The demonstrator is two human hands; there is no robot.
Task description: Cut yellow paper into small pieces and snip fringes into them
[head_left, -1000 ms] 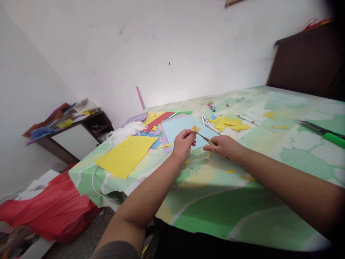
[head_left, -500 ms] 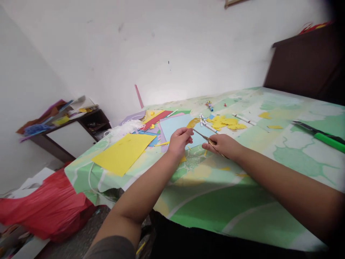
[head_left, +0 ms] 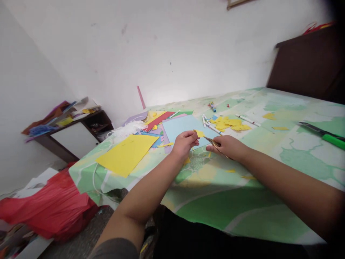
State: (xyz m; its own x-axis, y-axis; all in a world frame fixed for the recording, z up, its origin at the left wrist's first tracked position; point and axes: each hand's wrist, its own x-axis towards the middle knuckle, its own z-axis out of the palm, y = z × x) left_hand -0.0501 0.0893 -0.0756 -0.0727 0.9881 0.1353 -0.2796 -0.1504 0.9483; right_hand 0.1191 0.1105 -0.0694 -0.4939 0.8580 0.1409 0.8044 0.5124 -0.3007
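Note:
Between thumb and fingers, my left hand (head_left: 185, 144) pinches a small yellow paper piece (head_left: 199, 133). My right hand (head_left: 229, 147) is closed around gold-coloured scissors (head_left: 215, 143), whose tips reach the near right edge of that piece. Beneath both hands lies a light blue paper sheet (head_left: 178, 125) on the table. A heap of cut yellow paper pieces (head_left: 233, 124) sits just beyond my right hand, beside several white markers (head_left: 248, 120). To the left of my left hand a large yellow sheet (head_left: 128, 154) lies flat.
A green-handled box cutter (head_left: 323, 136) lies at the right. White string (head_left: 128, 128) and a red sheet (head_left: 157, 121) are at the back left. The patterned tablecloth (head_left: 299, 162) hangs over the near edge. A red plastic bag (head_left: 59, 205) stands on the floor.
The yellow piece in my left hand has turned and now extends rightward to the scissors. The scissor blades appear less extended toward my left hand. The whole view has shifted slightly.

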